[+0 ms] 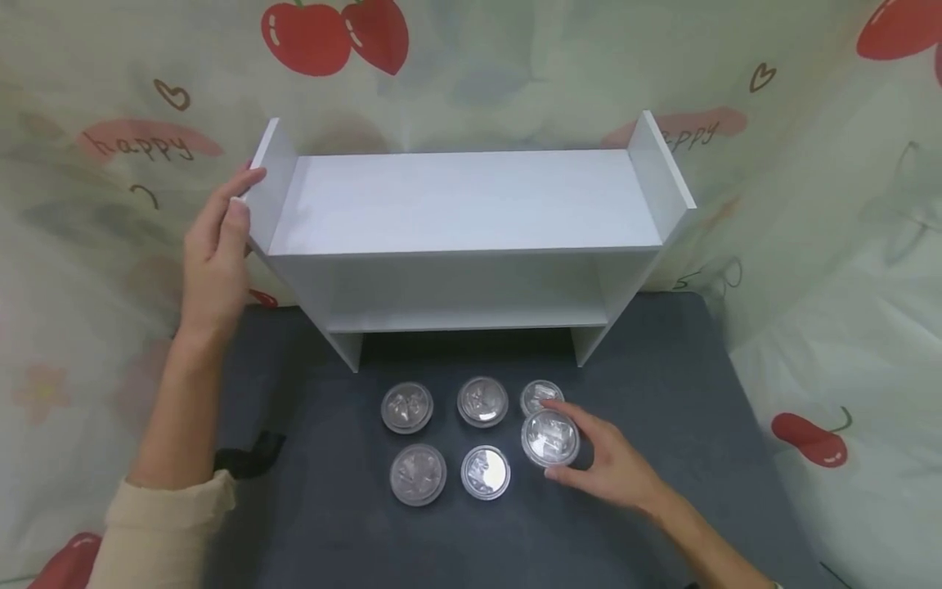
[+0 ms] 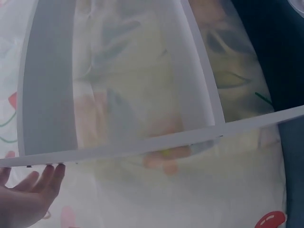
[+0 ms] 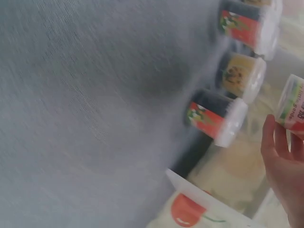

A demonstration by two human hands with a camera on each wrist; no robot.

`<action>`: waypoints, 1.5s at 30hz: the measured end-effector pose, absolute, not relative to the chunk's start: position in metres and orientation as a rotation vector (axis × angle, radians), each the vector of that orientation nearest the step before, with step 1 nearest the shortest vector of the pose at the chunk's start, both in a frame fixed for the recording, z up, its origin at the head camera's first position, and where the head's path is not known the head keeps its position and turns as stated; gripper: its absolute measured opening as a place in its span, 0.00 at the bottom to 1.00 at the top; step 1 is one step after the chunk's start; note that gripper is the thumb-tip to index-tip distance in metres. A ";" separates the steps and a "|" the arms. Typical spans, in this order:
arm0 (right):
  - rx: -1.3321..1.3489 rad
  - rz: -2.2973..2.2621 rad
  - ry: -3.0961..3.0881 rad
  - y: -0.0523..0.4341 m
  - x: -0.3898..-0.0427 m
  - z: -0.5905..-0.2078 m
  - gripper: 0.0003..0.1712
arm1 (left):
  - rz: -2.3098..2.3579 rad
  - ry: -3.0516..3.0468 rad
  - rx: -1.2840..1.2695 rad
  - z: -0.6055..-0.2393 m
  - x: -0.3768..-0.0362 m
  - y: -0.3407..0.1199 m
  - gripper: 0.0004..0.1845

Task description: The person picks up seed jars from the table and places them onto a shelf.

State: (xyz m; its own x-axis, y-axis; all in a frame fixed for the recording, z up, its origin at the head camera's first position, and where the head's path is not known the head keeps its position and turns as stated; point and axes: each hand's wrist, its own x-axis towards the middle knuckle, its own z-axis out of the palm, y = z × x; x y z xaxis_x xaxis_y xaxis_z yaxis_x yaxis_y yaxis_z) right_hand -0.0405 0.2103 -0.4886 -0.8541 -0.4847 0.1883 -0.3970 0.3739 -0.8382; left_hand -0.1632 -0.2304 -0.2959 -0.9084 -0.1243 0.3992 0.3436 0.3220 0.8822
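Observation:
A white two-tier shelf (image 1: 464,204) stands at the back of the dark table. My left hand (image 1: 217,258) grips the edge of its left side panel; in the left wrist view, that hand's fingers (image 2: 56,180) touch the panel (image 2: 142,145). Off the table, my right hand (image 1: 607,462) pinches a jar (image 1: 550,438) with a clear round lid. The right wrist view shows its red printed label (image 3: 297,107), cut by the frame edge. Just behind it in the head view, another jar (image 1: 542,396) is partly hidden.
Several more lidded jars, including one at front left (image 1: 418,474) and one at front middle (image 1: 486,472), stand in two rows before the shelf. A fruit-printed sheet (image 1: 824,270) hangs behind and beside the table (image 1: 353,540). A black strap-like thing (image 1: 253,456) lies by my left forearm.

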 end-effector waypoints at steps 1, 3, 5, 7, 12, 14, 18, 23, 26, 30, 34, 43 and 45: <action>-0.827 -1.496 2.529 0.210 -0.043 -0.485 0.48 | -1.643 -2.181 -0.193 -0.295 -0.164 -0.230 0.22; -0.849 -1.487 2.524 0.208 -0.047 -0.479 0.48 | -1.687 -2.143 -0.193 -0.293 -0.165 -0.230 0.22; -0.853 -1.487 2.513 0.206 -0.051 -0.474 0.48 | -1.725 -2.111 -0.197 -0.292 -0.166 -0.229 0.22; -0.866 -1.499 2.493 0.204 -0.055 -0.470 0.48 | -1.759 -2.093 -0.200 -0.291 -0.167 -0.228 0.22; -0.914 -1.495 2.479 0.199 -0.064 -0.457 0.48 | -1.854 -2.047 -0.208 -0.292 -0.170 -0.225 0.22; -0.929 -1.465 2.496 0.196 -0.068 -0.451 0.48 | -1.867 -2.040 -0.198 -0.293 -0.171 -0.225 0.22; -0.943 -1.425 2.503 0.191 -0.076 -0.439 0.49 | -1.894 -2.015 -0.176 -0.294 -0.174 -0.225 0.23; -0.971 -1.419 2.491 0.186 -0.083 -0.430 0.49 | -2.001 -1.908 -0.182 -0.297 -0.180 -0.226 0.23; -1.003 -1.431 2.488 0.184 -0.086 -0.425 0.50 | -2.056 -1.828 -0.216 -0.301 -0.183 -0.224 0.23; -1.030 -1.453 2.473 0.180 -0.089 -0.417 0.49 | -2.054 -1.771 -0.241 -0.307 -0.186 -0.220 0.22; -1.043 -1.465 2.452 0.178 -0.092 -0.408 0.49 | -2.027 -1.767 -0.240 -0.310 -0.188 -0.216 0.22; -1.116 -1.437 2.458 0.174 -0.102 -0.382 0.47 | -2.054 -1.728 -0.244 -0.311 -0.188 -0.215 0.23; -1.131 -1.432 2.462 0.173 -0.104 -0.376 0.47 | -2.059 -1.720 -0.244 -0.312 -0.188 -0.215 0.23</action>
State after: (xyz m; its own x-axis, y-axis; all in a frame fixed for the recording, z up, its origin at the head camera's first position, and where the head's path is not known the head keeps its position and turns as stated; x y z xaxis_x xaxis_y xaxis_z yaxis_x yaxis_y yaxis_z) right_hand -0.1039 0.1726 -0.3762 -0.7252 -0.6281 0.2821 -0.5559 0.2922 -0.7782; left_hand -0.1881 -0.2154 -0.3117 -0.8859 -0.2207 0.4080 0.4408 -0.1267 0.8886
